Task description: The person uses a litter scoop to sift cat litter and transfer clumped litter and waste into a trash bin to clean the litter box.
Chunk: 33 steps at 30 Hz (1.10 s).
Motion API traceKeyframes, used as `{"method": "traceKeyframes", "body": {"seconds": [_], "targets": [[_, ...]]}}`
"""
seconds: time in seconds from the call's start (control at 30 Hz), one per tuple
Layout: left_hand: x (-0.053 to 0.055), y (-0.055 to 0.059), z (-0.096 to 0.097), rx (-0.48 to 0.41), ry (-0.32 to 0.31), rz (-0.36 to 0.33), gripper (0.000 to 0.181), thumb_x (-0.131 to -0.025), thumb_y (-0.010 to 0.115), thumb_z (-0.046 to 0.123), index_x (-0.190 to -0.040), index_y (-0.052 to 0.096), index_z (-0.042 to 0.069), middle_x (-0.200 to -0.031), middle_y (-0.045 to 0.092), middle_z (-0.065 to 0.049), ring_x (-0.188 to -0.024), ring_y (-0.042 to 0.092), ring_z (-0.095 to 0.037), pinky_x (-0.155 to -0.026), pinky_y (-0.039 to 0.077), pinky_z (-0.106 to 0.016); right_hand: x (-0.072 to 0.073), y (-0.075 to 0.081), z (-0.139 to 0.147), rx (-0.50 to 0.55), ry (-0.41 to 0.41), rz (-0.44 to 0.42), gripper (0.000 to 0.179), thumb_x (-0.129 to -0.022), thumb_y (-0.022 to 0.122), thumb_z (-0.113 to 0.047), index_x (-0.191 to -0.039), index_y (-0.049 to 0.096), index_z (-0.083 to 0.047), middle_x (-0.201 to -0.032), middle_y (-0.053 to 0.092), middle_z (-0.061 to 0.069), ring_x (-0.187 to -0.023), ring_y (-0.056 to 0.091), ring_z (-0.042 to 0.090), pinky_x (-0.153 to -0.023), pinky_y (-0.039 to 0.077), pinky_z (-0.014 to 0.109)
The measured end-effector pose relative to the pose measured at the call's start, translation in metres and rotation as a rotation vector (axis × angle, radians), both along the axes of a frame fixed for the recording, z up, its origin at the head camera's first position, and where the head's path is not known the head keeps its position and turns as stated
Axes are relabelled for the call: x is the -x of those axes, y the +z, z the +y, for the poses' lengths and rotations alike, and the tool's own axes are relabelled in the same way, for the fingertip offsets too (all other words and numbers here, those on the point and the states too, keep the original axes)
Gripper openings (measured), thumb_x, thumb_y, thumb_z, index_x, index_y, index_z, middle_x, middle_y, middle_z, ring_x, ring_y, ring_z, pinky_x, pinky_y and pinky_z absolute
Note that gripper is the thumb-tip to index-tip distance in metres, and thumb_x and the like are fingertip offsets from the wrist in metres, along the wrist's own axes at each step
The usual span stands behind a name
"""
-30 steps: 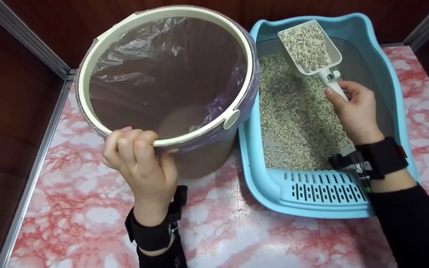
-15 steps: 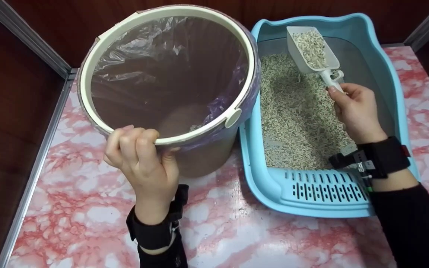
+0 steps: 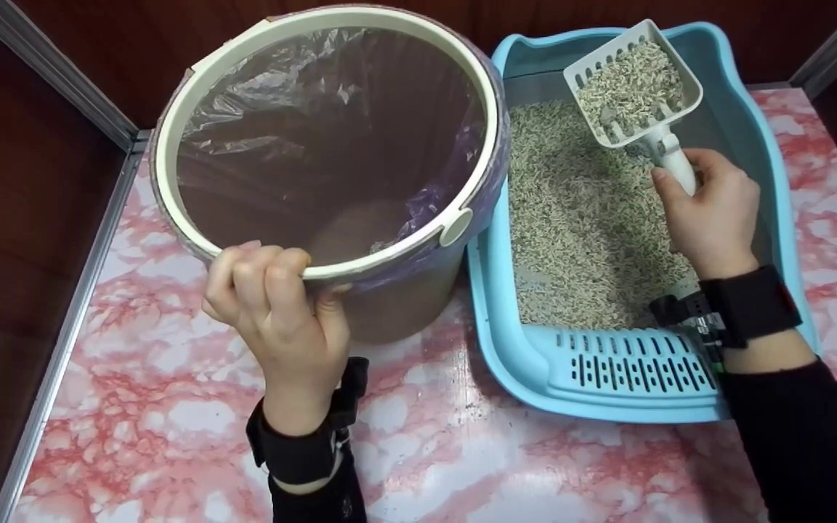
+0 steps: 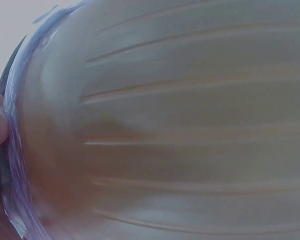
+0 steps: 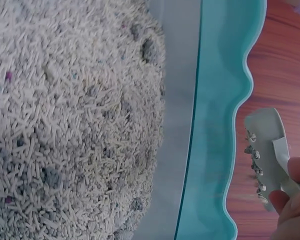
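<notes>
My left hand [image 3: 277,312] grips the near edge of a round trash bin [image 3: 375,263], fingers over its pale rim and thumb below. A translucent purple bag [image 3: 422,207] lines the bin. In the left wrist view the bin's ribbed side [image 4: 200,115] fills most of the picture. With my right hand [image 3: 713,211] I hold a pale litter scoop [image 3: 678,167] by its handle. Heaped with litter pellets [image 3: 633,87], it hangs over the far part of a blue litter box [image 3: 495,327]. In the right wrist view pellets poke through the scoop's slots [image 5: 265,135].
Pale litter [image 3: 578,261] covers much of the box floor, with dark clumps [image 5: 150,51] among it. A slotted step [image 3: 629,370] forms the box's near end. Dark wooden panels [image 3: 33,218] stand behind and at the sides. The floor [image 3: 193,421] is red-and-white marbled.
The scoop has swung left and right and tilted while staying over the box; it now stands farther right and higher. My left hand keeps its grip on the bin rim.
</notes>
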<state>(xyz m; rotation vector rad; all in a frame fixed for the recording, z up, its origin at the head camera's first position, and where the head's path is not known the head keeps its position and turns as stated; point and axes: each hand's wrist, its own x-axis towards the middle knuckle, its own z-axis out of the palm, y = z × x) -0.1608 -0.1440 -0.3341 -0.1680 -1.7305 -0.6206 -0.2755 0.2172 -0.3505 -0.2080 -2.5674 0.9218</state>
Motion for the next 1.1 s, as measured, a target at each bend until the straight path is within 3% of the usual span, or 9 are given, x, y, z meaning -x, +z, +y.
{"method": "traceKeyframes", "body": {"seconds": [0.17, 0.3, 0.4, 0.5, 0.63, 0.77, 0.9, 1.03, 1.1], "targets": [[0.0005, -0.0002, -0.0004, 0.003, -0.001, -0.002, 0.05, -0.096, 0.046, 0.053, -0.085, 0.052, 0.005, -0.085, 0.049, -0.015, -0.099, 0.043, -0.04, -0.087, 0.024, -0.055, -0.0002, -0.0015, -0.0005, -0.056, -0.025, 0.02, 0.041, -0.094, 0.063, -0.031, -0.122, 0.064, -0.002, -0.102, 0.068, 0.022, -0.071, 0.052, 0.02, -0.068, 0.036, 0.032], [0.0006, 0.0002, -0.0003, 0.002, -0.004, -0.003, 0.051, -0.096, 0.044, 0.054, -0.085, 0.052, 0.004, -0.085, 0.049, -0.015, -0.099, 0.043, -0.039, -0.087, 0.023, -0.055, 0.0003, -0.0016, 0.0002, -0.015, -0.015, 0.027, 0.039, -0.093, 0.065, -0.029, -0.12, 0.065, -0.001, -0.097, 0.069, 0.019, -0.068, 0.052, 0.012, -0.067, 0.037, 0.028], [0.0009, 0.0003, -0.0001, 0.001, -0.006, -0.001, 0.053, -0.097, 0.042, 0.054, -0.084, 0.052, 0.004, -0.084, 0.049, -0.014, -0.099, 0.043, -0.039, -0.088, 0.023, -0.055, 0.0016, -0.0011, 0.0019, 0.157, 0.034, -0.004, 0.035, -0.092, 0.067, -0.025, -0.116, 0.065, 0.002, -0.081, 0.067, 0.002, -0.059, 0.047, 0.002, -0.06, 0.038, 0.019], [0.0009, 0.0004, 0.0001, -0.002, -0.008, 0.002, 0.053, -0.097, 0.042, 0.054, -0.083, 0.052, 0.004, -0.083, 0.049, -0.014, -0.098, 0.043, -0.039, -0.088, 0.023, -0.055, 0.0024, -0.0016, 0.0037, 0.541, 0.16, -0.037, 0.022, -0.092, 0.068, -0.015, -0.106, 0.067, 0.002, -0.063, 0.054, -0.008, -0.047, 0.041, 0.002, -0.046, 0.034, 0.016], [0.0004, 0.0002, 0.0001, -0.002, -0.009, 0.002, 0.053, -0.097, 0.042, 0.054, -0.083, 0.052, 0.004, -0.083, 0.048, -0.014, -0.098, 0.043, -0.039, -0.088, 0.023, -0.055, 0.0008, -0.0027, 0.0055, 0.994, 0.333, -0.079, 0.007, -0.092, 0.066, -0.005, -0.092, 0.068, 0.001, -0.052, 0.044, 0.0, -0.038, 0.032, 0.006, -0.037, 0.02, 0.02], [-0.0002, 0.0001, 0.0002, 0.001, -0.012, 0.001, 0.053, -0.098, 0.041, 0.053, -0.083, 0.051, 0.004, -0.083, 0.048, -0.014, -0.098, 0.043, -0.039, -0.089, 0.023, -0.054, -0.0018, -0.0022, 0.0066, 1.16, 0.432, -0.155, 0.01, -0.093, 0.065, -0.005, -0.092, 0.069, 0.004, -0.054, 0.045, 0.0, -0.039, 0.032, 0.005, -0.036, 0.014, 0.021], [0.0, 0.0005, 0.0005, -0.001, -0.008, 0.007, 0.053, -0.098, 0.042, 0.054, -0.083, 0.051, 0.004, -0.083, 0.049, -0.014, -0.098, 0.043, -0.039, -0.088, 0.023, -0.054, -0.0029, -0.0008, 0.0077, 1.261, 0.498, -0.205, 0.012, -0.094, 0.063, -0.005, -0.095, 0.068, 0.006, -0.053, 0.046, 0.001, -0.038, 0.032, 0.006, -0.037, 0.013, 0.021], [-0.0002, 0.0006, 0.0001, -0.001, -0.006, 0.009, 0.052, -0.097, 0.043, 0.054, -0.083, 0.051, 0.004, -0.084, 0.049, -0.014, -0.098, 0.043, -0.039, -0.088, 0.023, -0.054, -0.0033, -0.0003, 0.0076, 1.273, 0.529, -0.205, 0.014, -0.095, 0.062, -0.005, -0.096, 0.068, 0.007, -0.053, 0.046, 0.001, -0.037, 0.031, 0.005, -0.038, 0.012, 0.022], [-0.0004, 0.0006, -0.0002, -0.001, -0.006, 0.01, 0.052, -0.096, 0.044, 0.054, -0.083, 0.051, 0.004, -0.084, 0.048, -0.014, -0.099, 0.043, -0.039, -0.088, 0.023, -0.054, -0.0031, -0.0004, 0.0064, 1.216, 0.503, -0.176, 0.012, -0.094, 0.063, -0.006, -0.094, 0.068, 0.006, -0.053, 0.046, 0.001, -0.037, 0.031, 0.005, -0.037, 0.013, 0.021]]}}
